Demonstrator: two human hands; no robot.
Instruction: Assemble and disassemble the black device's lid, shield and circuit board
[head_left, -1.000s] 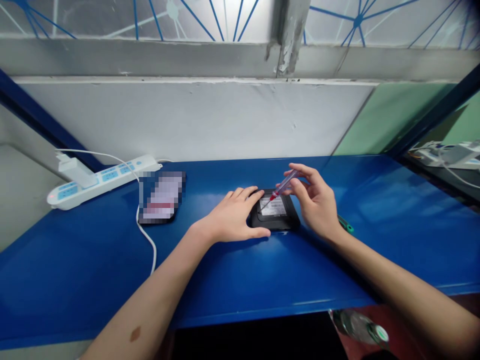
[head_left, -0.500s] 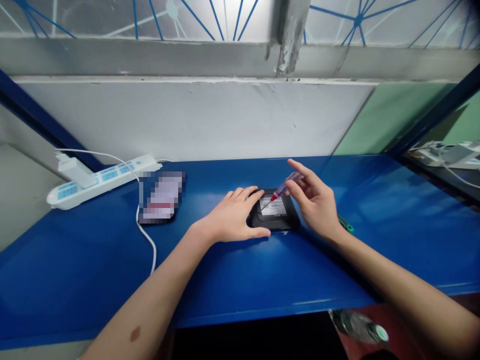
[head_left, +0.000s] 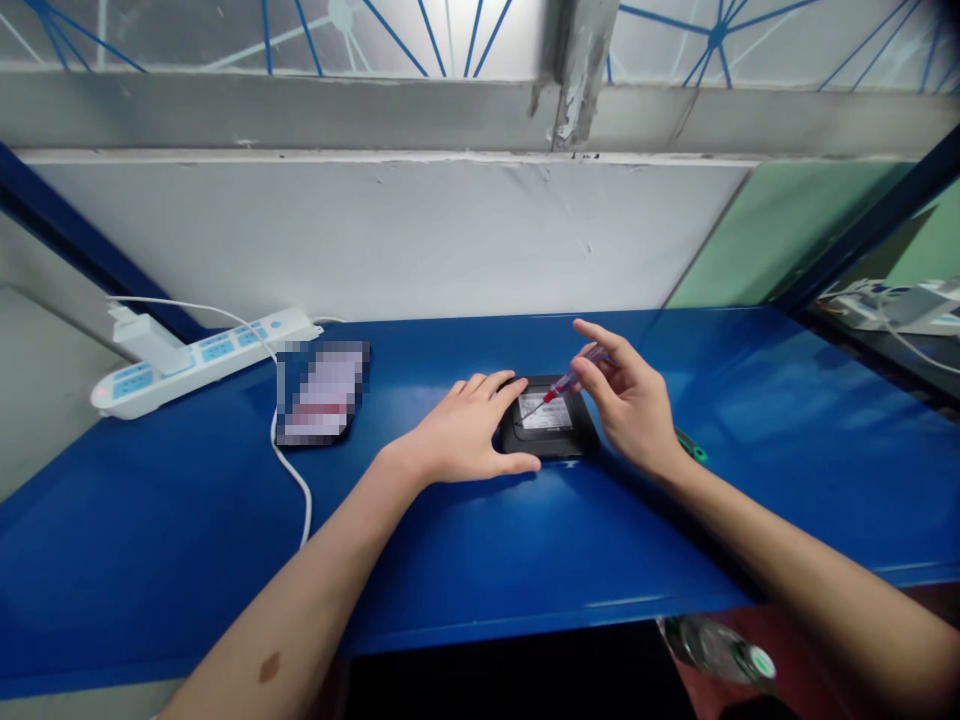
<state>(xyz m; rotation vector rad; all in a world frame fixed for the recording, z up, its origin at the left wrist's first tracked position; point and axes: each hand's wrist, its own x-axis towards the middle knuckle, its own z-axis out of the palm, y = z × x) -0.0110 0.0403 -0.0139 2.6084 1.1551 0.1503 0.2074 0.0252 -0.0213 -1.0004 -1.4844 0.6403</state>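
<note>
A flat black rectangular device [head_left: 579, 436] with a pale printed label lies on the blue table. My left hand [head_left: 469, 428] rests along its left side, thumb at the near edge and fingers over the far left corner, holding it. Between the thumb and fingers of my right hand [head_left: 630, 405] is a screwdriver [head_left: 553, 394] with a translucent purplish handle and a red collar. Its thin shaft slants down to the left, and the tip meets the device near its left edge. Partly hidden behind my right wrist lies a green-ended tool [head_left: 691, 446].
To the left lies a phone [head_left: 324, 393] with a blurred screen. A white power strip [head_left: 217, 362] with a plugged-in charger [head_left: 152, 343] stands behind it, and a white cable [head_left: 306, 495] runs down the table. Below the table's front edge is a plastic bottle [head_left: 716, 650].
Both hands keep nearly the same pose. The screwdriver's handle has turned or tilted slightly in my right fingers; the device stays where it was.
</note>
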